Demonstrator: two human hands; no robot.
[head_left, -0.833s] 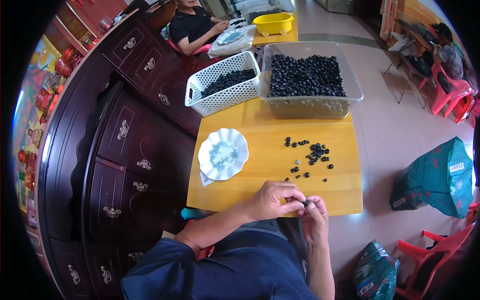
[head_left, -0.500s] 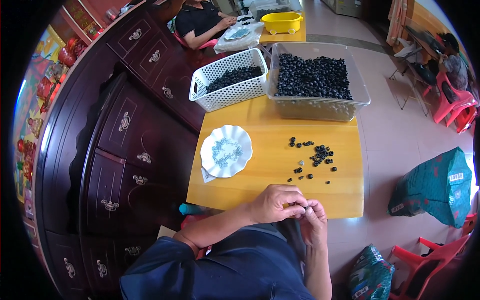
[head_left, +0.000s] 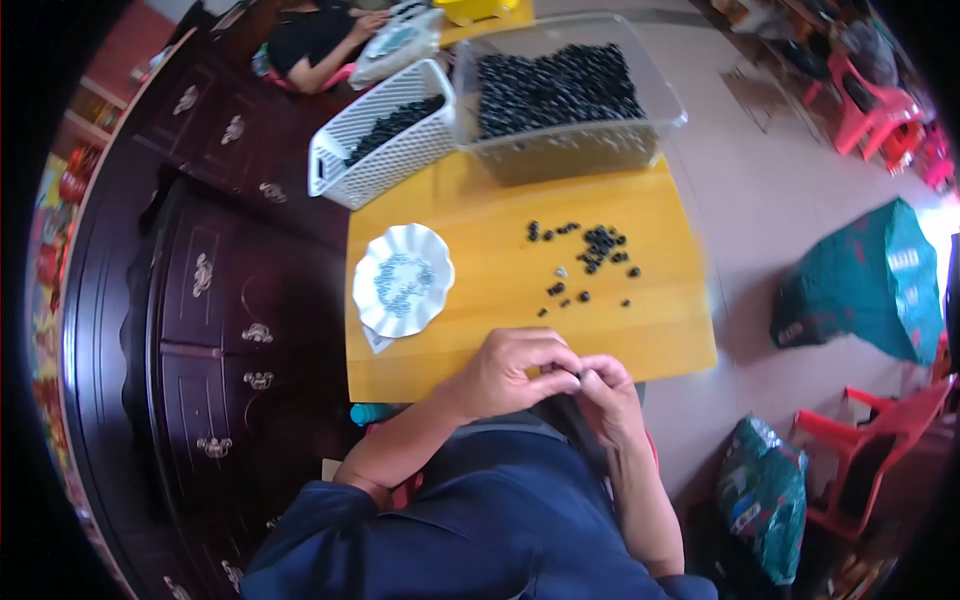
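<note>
Over the near edge of the wooden table [head_left: 480,220], my left hand [head_left: 515,372] and my right hand [head_left: 612,400] meet fingertip to fingertip. Both are closed in a pinch on a small black part [head_left: 577,376], mostly covered by the fingers. Beyond them lies a loose pile of small black ring-like parts [head_left: 600,246], with several strays around it. One small pale piece [head_left: 561,272] sits among these. To the left, a white scalloped plate [head_left: 440,252] carries many tiny pale bluish pieces, too small to make out singly.
At the table's far side stand a white perforated basket [head_left: 400,155] and a large clear bin [head_left: 570,155], both holding black parts. Dark drawers [head_left: 215,310] line the left. Green sacks [head_left: 850,290] and a red chair [head_left: 865,450] are on the right. Another person [head_left: 315,45] sits far left.
The whole view has shifted and turned, so the table and bins appear higher and further left. Both hands keep the same pinch on the small black part.
</note>
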